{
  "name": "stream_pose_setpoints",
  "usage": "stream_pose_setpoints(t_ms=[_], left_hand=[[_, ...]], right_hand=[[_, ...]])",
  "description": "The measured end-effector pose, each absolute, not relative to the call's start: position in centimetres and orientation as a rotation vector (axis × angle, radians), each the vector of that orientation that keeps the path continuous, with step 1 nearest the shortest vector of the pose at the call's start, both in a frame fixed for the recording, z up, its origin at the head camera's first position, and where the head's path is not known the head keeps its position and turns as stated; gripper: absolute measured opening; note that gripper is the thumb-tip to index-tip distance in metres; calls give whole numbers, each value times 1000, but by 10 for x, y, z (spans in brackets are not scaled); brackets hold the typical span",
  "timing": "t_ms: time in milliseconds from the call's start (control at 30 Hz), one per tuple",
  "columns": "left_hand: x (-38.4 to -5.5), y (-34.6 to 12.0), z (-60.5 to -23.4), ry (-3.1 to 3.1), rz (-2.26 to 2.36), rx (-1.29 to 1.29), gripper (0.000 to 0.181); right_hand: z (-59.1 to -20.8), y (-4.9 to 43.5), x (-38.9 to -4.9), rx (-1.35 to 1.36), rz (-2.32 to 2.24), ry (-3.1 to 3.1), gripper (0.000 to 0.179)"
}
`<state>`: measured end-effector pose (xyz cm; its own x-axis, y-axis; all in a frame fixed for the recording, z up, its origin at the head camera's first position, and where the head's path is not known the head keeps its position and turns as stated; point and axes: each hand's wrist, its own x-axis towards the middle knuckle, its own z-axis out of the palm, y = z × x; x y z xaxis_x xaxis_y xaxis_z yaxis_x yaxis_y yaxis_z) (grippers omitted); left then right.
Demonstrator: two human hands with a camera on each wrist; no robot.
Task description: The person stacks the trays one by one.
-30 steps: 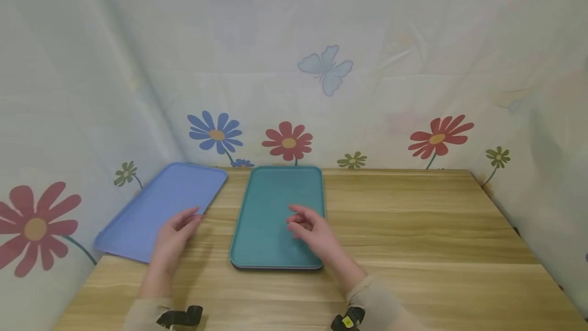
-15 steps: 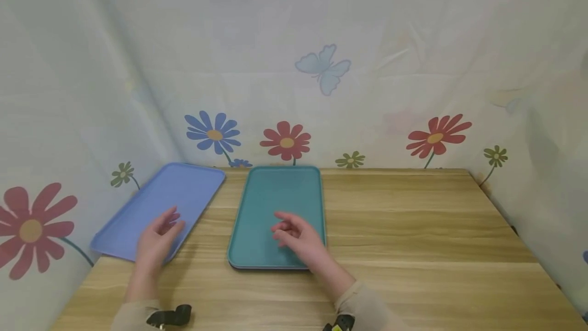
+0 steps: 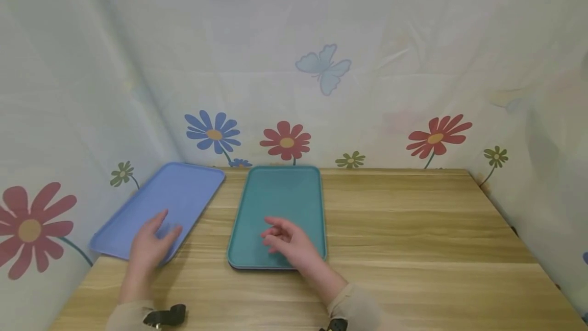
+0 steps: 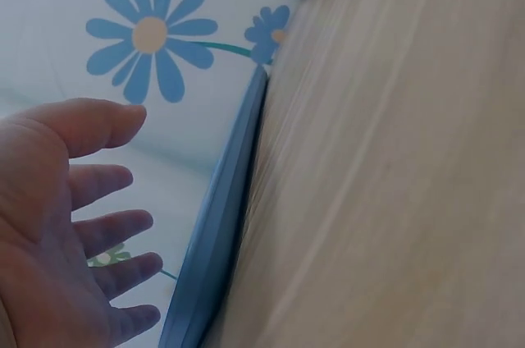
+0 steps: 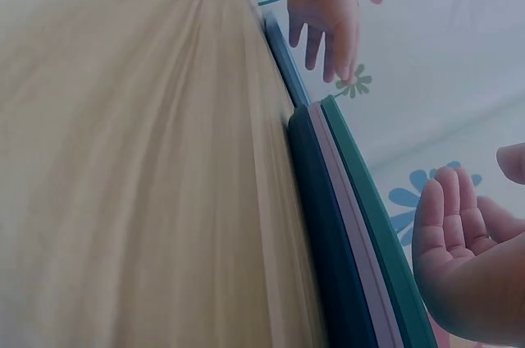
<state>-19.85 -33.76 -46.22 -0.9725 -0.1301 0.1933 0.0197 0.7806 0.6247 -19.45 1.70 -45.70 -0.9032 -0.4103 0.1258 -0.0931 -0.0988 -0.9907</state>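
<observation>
My left hand (image 3: 149, 244) hovers over the near end of a blue tray (image 3: 179, 193), which lies slantwise at the table's left. Its fingers (image 4: 115, 233) are spread and hold nothing; the left wrist view shows a gap between them and the tray's rim. My right hand (image 3: 289, 241) hangs above a green tray (image 3: 285, 193) in the middle, fingers relaxed and holding nothing. That green tray tops a stack: in the right wrist view a pinkish-purple tray (image 5: 349, 221) and a dark blue tray (image 5: 316, 208) show beneath it.
The wooden table (image 3: 413, 229) extends to the right of the stack. A cloth backdrop (image 3: 376, 24) printed with flowers and butterflies stands along the back and both sides. A dark strap (image 3: 165, 315) is worn at the left wrist.
Both hands have moved left and slightly closer to the person. The left hand has gone from the blue tray's right edge to over its near end. The trays have stayed in place.
</observation>
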Motion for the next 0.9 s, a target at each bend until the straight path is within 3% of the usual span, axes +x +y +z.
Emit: stream_pose_setpoints(t_ms=[233,900], left_hand=[[-199,-344,-470,-2814,-730,-61,74],[-194,-343,-463,-3136,-633,-11,65]], right_hand=[[-456,11,-192,-537,-2088,1924,46],[-458,-34,-187,-557,-2125,1878,44]])
